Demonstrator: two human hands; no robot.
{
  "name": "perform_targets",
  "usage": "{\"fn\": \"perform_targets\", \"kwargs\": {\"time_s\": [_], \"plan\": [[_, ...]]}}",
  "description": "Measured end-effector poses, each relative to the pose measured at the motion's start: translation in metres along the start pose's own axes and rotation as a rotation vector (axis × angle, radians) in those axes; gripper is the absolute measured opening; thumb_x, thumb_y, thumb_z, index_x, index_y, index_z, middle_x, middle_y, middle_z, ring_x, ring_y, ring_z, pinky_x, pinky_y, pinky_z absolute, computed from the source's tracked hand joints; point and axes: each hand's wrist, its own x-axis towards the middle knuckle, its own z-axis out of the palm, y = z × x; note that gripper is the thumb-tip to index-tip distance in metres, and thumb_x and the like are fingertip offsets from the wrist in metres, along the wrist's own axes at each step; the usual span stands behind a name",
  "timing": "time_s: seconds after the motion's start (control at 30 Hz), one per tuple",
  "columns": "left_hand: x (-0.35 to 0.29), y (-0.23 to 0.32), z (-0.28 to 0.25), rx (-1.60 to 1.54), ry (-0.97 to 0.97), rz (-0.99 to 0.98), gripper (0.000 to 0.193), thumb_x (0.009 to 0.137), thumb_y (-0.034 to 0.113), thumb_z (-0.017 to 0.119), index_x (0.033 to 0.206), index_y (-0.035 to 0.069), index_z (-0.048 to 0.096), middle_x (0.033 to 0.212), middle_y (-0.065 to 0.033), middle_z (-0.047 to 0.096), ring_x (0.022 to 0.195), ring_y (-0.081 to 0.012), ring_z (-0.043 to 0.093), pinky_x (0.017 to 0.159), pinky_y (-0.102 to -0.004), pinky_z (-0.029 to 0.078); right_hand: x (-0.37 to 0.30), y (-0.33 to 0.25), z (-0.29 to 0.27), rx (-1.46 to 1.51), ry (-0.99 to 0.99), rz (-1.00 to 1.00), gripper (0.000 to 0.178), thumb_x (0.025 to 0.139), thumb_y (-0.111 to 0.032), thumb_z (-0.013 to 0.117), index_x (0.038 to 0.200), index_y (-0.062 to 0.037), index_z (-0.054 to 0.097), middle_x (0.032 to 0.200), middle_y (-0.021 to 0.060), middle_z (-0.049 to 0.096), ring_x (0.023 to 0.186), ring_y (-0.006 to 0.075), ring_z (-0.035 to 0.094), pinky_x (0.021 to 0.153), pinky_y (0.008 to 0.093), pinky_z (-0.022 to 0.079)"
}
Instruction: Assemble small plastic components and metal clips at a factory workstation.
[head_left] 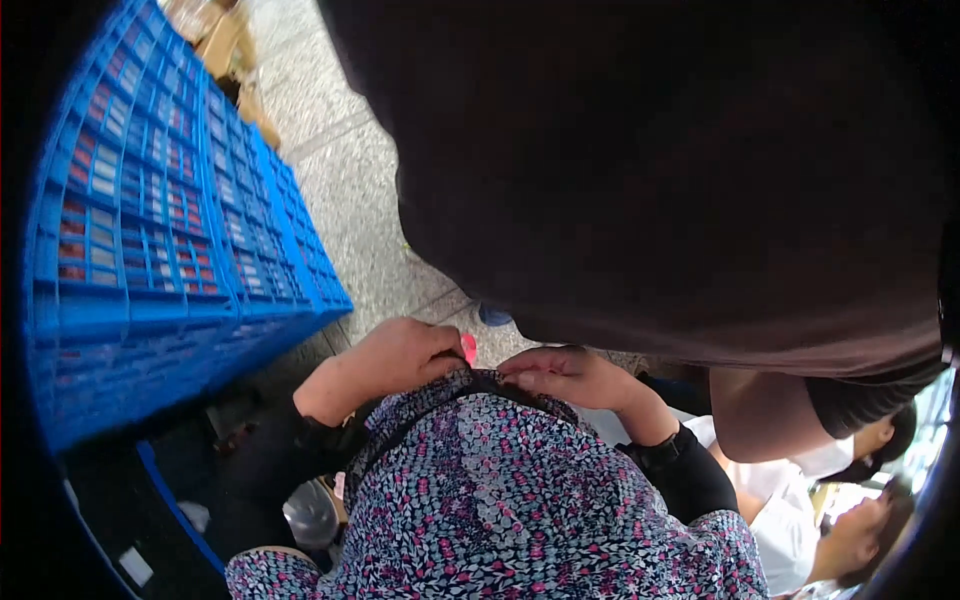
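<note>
A floral garment (500, 470) in dark blue, pink and white covers my front, crossed near its far edge by a black cloth band (425, 412). My left hand (395, 358) is closed at this band, its fingers curled against the cloth. Opposite, my right hand (570, 378) pinches the band's edge between thumb and fingers. The two hands are a short gap apart. Just beyond my left fingertips shows a small pink-red thing (469, 347), too little of it to name. Black sleeves (690, 470) cover my forearms above the wrists.
Stacked blue plastic crates (180, 220) with slatted walls stand at the left. A person in a dark shirt (660, 180) is very close ahead and right. Speckled paving (350, 180) lies between them. A clear plastic container (312, 515) is low left. Other people in white (780, 510) are at the lower right.
</note>
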Motion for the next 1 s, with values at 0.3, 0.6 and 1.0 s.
{"fn": "perform_targets", "kwargs": {"time_s": [0.3,0.6,1.0], "plan": [[-0.017,-0.001,0.018,0.046,0.075,-0.057,0.020,0.086,0.029,0.060,0.093,0.010,0.063,0.080,-0.0122,0.066,0.076,-0.0355,0.065,0.066,-0.0478,0.050,0.022,-0.009,0.021,-0.209,-0.010,0.071,0.046,0.094,-0.033,0.061,0.129,-0.0037,0.056,0.111,0.0089,0.066,0.102,0.0161,0.061,0.092,0.0303,0.047],[-0.059,0.000,0.015,0.070,0.248,-0.113,0.021,0.085,0.029,0.062,0.090,0.010,0.070,0.082,-0.0118,0.067,0.077,-0.0339,0.065,0.069,-0.0444,0.051,0.046,-0.007,0.032,-0.310,-0.128,0.024,0.044,0.091,-0.032,0.064,0.123,-0.0021,0.060,0.107,0.0135,0.068,0.099,0.0190,0.065,0.088,0.0309,0.049],[-0.090,-0.010,0.014,-0.016,0.456,-0.250,0.016,0.083,0.022,0.067,0.092,0.010,0.072,0.081,-0.0145,0.068,0.076,-0.0336,0.066,0.066,-0.0416,0.052,0.081,-0.017,0.038,-0.446,-0.210,0.085,0.033,0.095,-0.031,0.058,0.102,-0.0009,0.069,0.082,0.0077,0.069,0.079,0.0126,0.063,0.073,0.0267,0.048]]}}
